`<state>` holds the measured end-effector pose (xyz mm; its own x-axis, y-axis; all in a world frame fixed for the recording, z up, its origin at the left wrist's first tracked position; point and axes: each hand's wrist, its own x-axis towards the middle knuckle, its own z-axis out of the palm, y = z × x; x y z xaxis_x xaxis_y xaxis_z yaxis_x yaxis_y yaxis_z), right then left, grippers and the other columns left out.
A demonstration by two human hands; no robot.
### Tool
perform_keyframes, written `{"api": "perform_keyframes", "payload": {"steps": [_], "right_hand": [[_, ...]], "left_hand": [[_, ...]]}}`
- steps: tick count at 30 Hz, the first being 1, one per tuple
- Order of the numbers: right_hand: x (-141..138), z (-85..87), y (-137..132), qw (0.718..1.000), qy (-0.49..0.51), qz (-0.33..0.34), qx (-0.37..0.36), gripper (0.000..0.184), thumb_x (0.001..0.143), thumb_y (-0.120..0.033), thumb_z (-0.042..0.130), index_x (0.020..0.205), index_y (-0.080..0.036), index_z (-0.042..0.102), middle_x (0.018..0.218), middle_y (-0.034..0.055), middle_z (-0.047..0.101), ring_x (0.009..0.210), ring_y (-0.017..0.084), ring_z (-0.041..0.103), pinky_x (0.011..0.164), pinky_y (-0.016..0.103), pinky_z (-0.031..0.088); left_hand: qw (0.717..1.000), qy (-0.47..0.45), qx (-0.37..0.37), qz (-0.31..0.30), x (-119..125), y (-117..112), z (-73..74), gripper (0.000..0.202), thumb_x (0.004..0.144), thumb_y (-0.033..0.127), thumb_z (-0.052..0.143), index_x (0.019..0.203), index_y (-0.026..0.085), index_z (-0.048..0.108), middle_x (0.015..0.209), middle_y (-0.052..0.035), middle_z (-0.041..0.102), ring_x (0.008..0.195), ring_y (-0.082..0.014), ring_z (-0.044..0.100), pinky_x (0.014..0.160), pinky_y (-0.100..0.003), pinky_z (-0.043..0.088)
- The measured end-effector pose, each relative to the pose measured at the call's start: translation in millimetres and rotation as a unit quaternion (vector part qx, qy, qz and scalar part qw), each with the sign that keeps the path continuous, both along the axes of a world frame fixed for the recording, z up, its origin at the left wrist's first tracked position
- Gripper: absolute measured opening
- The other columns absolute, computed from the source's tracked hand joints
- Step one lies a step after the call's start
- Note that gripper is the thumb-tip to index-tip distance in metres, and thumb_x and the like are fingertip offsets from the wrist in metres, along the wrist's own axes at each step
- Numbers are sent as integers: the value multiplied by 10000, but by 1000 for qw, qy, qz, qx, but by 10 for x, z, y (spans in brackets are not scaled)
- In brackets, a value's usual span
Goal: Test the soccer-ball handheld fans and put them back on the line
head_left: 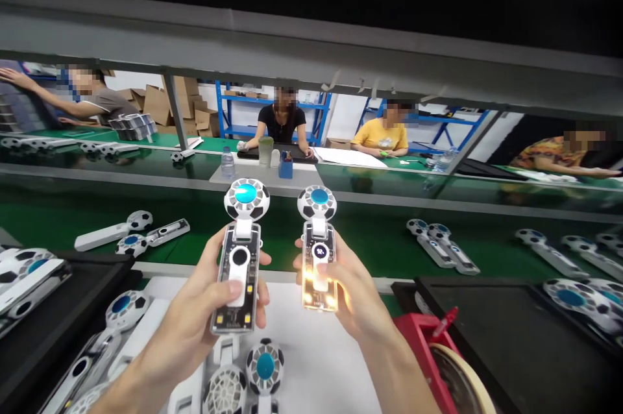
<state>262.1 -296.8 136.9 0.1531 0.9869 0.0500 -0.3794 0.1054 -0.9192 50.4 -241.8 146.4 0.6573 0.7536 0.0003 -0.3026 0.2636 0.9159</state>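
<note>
My left hand (192, 300) is closed round a handheld fan (246, 196) with a football-patterned head, a blue centre and a clear-fronted body. Its round display is dark, and my thumb presses on the white strip below it. In my right hand (357, 284) is a second such handheld fan (317, 200), held upright beside the first. This one's display shows a number that looks like 92, and warm lights glow in its lower body under my thumb. Below my hands, more football fans (265, 365) lie on a white sheet (311, 342).
Black trays (487, 323) flank the white sheet, with fans in both. A red tape dispenser (423, 342) stands at the lower right. More fans (442, 242) lie on the green conveyor belt (370, 239). Across it, several people sit at a bench with a water bottle (228, 164).
</note>
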Motion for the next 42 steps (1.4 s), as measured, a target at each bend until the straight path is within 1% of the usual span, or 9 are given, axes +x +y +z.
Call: {"api": "perform_keyframes", "payload": {"steps": [13, 19, 28, 32, 34, 35, 37, 39, 42], "right_hand": [[-79, -46, -18, 997, -2, 23, 68, 403, 817, -240, 663, 1206, -197, 563, 881, 49, 676, 701, 171, 637, 581, 254, 477], [-80, -84, 7, 996, 4, 33, 88, 460, 809, -228, 685, 1251, -205, 559, 940, 68, 688, 734, 177, 651, 642, 274, 502], [-40, -20, -32, 972, 164, 142, 87, 471, 731, -163, 667, 1200, -126, 654, 915, 79, 674, 706, 164, 636, 649, 256, 465], [-70, -85, -34, 974, 128, 148, 110, 478, 749, -194, 636, 1226, -177, 626, 908, 61, 675, 705, 165, 645, 627, 259, 491], [-71, -185, 1, 988, -31, 45, 142, 573, 801, -167, 607, 1356, -263, 505, 1059, 74, 674, 808, 189, 671, 670, 291, 534], [-54, -250, 33, 973, -154, -41, 168, 643, 838, -145, 578, 1438, -295, 401, 1166, 95, 649, 893, 207, 675, 713, 321, 555], [24, -393, 121, 865, -394, -214, 226, 761, 888, -104, 528, 1540, -311, 196, 1291, 144, 584, 1027, 246, 648, 819, 411, 560], [142, -520, 221, 750, -525, -301, 266, 823, 877, -83, 537, 1564, -293, 135, 1248, 168, 585, 1057, 297, 618, 842, 495, 541], [271, -610, 322, 716, -548, -321, 288, 847, 845, -63, 567, 1558, -297, 175, 1175, 159, 593, 1008, 314, 598, 812, 532, 530]], "left_hand": [[1000, 6, 3, -25, 31, 31, -76, 727, 860, 378, 658, 1434, 323, 215, 952, -63, 689, 765, -233, 675, 692, -335, 491], [996, -45, -18, -77, 34, 66, -129, 504, 868, 345, 658, 1312, 271, 433, 927, -64, 693, 758, -210, 679, 698, -314, 509], [910, -294, -168, -239, -14, 157, -223, 378, 958, 249, 462, 1278, 101, 596, 961, -106, 710, 718, -163, 735, 601, -213, 585], [929, -265, -128, -225, 1, 142, -227, 373, 932, 277, 508, 1270, 135, 577, 1006, -107, 717, 713, -177, 734, 552, -219, 578], [966, -184, -34, -180, 16, 162, -260, 432, 916, 313, 556, 1327, 193, 502, 1015, -107, 710, 704, -206, 727, 560, -267, 577], [984, -121, 39, -124, 21, 190, -291, 488, 912, 312, 576, 1372, 234, 433, 1065, -110, 696, 744, -218, 725, 602, -298, 583], [972, 35, 229, 40, 21, 289, -378, 554, 919, 247, 575, 1412, 303, 329, 1230, -120, 622, 946, -247, 695, 765, -366, 583], [880, 156, 415, 171, 8, 421, -483, 506, 925, 168, 527, 1380, 315, 363, 1364, -114, 520, 1179, -271, 589, 950, -421, 521], [792, 226, 528, 208, 2, 551, -592, 458, 904, 110, 485, 1324, 285, 443, 1381, -103, 476, 1280, -279, 494, 1038, -436, 453]]}}
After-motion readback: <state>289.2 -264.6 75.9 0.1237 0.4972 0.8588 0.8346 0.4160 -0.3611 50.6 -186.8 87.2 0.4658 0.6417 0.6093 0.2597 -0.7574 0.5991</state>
